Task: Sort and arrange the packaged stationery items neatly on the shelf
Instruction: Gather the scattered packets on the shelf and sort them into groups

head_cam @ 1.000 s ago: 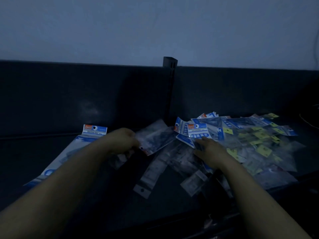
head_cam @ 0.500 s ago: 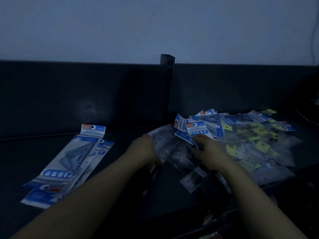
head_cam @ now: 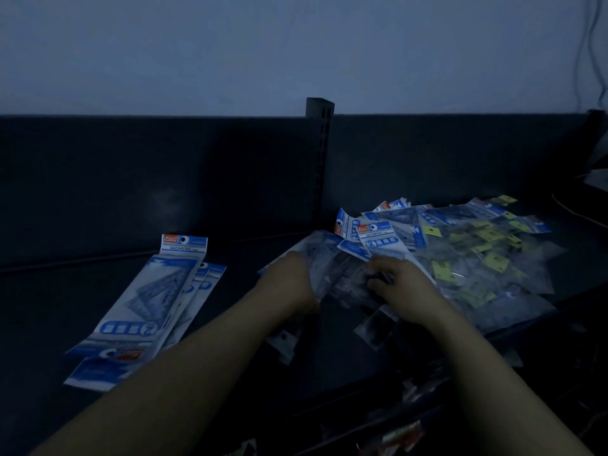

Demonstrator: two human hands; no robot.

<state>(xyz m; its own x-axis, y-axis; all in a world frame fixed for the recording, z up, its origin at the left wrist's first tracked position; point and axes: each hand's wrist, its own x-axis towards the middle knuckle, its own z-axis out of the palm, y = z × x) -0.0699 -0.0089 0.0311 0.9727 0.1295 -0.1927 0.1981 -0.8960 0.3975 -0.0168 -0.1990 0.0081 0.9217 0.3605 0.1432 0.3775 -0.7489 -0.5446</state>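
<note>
A loose heap of packaged stationery (head_cam: 460, 255) lies on the right part of the dark shelf (head_cam: 230, 324): clear packets, blue-and-white GEOMETRIC packs and packets with yellow tags. A blue-and-white GEOMETRIC pack (head_cam: 383, 240) tops the heap's near left side. My left hand (head_cam: 289, 284) holds a clear packet (head_cam: 325, 268) at the heap's left edge. My right hand (head_cam: 401, 286) lies curled on the clear packets just right of it; its fingertips are hidden. A small stack of blue-and-white GEOMETRIC packs (head_cam: 154, 307) lies apart on the shelf's left side.
A dark back panel (head_cam: 164, 179) with a slotted upright post (head_cam: 320, 153) stands behind the shelf, under a pale wall. Loose clear packets (head_cam: 375, 330) lie near the front edge. A lower shelf with dim items (head_cam: 401, 432) shows below. Cables hang at the far right (head_cam: 592, 54).
My left hand has moved right from the shelf's left side to the heap and joined the right hand. The left stack of blue-and-white packs is now uncovered.
</note>
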